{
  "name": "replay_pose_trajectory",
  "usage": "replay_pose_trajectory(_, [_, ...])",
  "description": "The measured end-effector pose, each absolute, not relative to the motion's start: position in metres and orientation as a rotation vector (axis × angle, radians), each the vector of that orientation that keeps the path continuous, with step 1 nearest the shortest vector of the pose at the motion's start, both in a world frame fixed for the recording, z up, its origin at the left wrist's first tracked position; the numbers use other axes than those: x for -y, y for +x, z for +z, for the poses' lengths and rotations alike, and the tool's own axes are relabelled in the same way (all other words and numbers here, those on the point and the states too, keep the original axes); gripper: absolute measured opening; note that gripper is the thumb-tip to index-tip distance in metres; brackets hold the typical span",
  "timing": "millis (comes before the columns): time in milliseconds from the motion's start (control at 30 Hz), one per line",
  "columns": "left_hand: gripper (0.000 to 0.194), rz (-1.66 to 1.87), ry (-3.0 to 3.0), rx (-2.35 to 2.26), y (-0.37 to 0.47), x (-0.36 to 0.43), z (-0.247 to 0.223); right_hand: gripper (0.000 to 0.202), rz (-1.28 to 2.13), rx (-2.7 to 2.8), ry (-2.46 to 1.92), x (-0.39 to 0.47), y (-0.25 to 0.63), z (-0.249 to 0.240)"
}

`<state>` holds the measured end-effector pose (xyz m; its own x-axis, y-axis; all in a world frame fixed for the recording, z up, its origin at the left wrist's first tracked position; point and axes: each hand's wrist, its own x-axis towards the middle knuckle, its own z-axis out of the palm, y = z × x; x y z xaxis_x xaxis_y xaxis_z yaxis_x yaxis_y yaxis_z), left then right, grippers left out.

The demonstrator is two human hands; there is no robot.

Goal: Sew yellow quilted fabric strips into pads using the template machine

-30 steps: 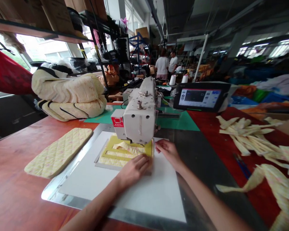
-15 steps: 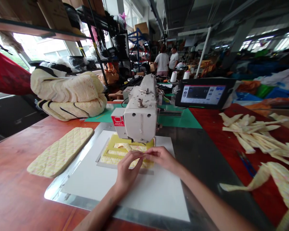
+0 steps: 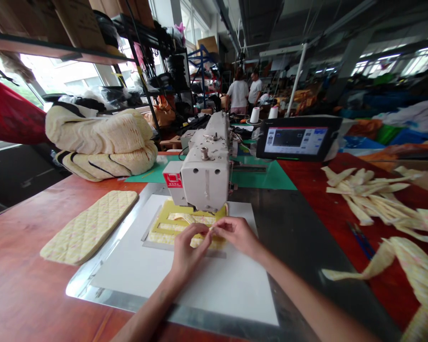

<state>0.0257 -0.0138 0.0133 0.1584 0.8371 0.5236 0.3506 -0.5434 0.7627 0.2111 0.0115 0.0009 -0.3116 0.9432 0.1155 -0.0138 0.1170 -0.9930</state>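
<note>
The patterned fabric strip (image 3: 181, 217) lies over the slotted yellow plate (image 3: 168, 206), just in front of the machine head (image 3: 204, 183), inward from the middle of the front edge of the surface (image 3: 17, 266). Left hand (image 3: 189, 242) and right hand (image 3: 237, 235) meet, each grip pinching a pale end, apparently the strip's. The cloth looks light, limp, not slippery, and liable to crease; it is best held at its ends. The plate appears stiff, better taken by its rim.

pale strip (image 3: 181, 217) over slotted yellow template (image 3: 174, 208)
</note>
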Motion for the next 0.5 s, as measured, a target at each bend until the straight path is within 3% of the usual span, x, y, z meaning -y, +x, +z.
replay_pose_trajectory(200, [0.017,1.437,1.851,-1.09,0.034,0.015,0.009,0.051,1.477,1.444,-0.985,-0.018,0.218,0.0])
replay_pose_trajectory(300, [0.005,1.493,2.139,-0.994,0.04,0.015,0.009,0.06,1.538,1.397,-0.994,-0.024,0.233,0.002])
replay_pose_trajectory(500, [0.015,1.186,2.938,-0.552,0.042,0.004,0.005,0.06,1.461,1.374,-1.08,-0.033,0.265,0.005])
